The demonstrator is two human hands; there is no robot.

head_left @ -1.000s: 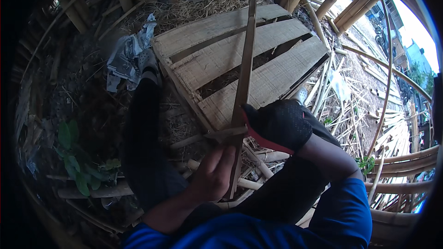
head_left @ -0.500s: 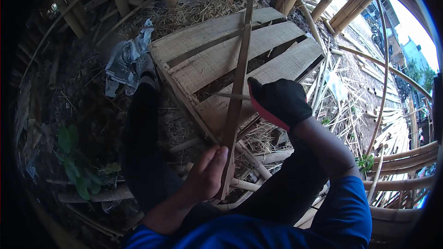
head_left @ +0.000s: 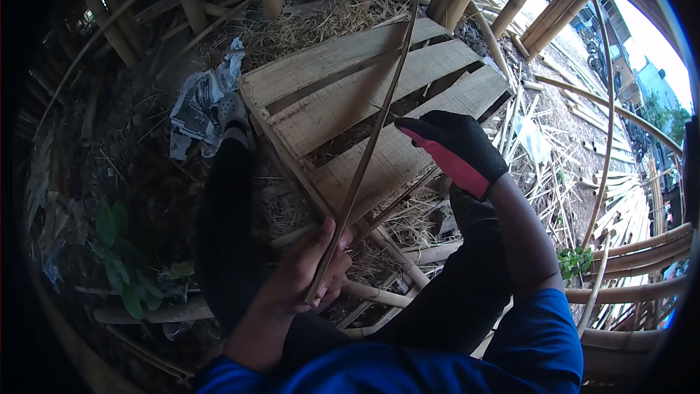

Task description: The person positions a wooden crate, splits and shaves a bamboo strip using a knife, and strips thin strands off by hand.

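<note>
L hand (head_left: pixel 310 277), bare, fingers clenched round lower end of bamboo strip (head_left: pixel 372 138), which slants up over wooden pallet (head_left: pixel 328 76). R hand (head_left: pixel 456 147), black-red glove, fingers released, just beside strip near pallet's right edge.

Right hand (head_left: pixel 456 149): glove black, with a red-pink palm patch. Left hand (head_left: pixel 310 273) bare. Bamboo strip (head_left: pixel 368 153): dull olive-brown. Wooden pallet (head_left: pixel 343 66): pale tan planks, dark gaps between. Sleeves blue; trousers black. Crumpled newspaper (head_left: pixel 200 102): grey-white, printed. Leaves (head_left: pixel 120 277) green.

1 head view looks steeply down, close above a wooden pallet (head_left: pixel 379 113)
</note>
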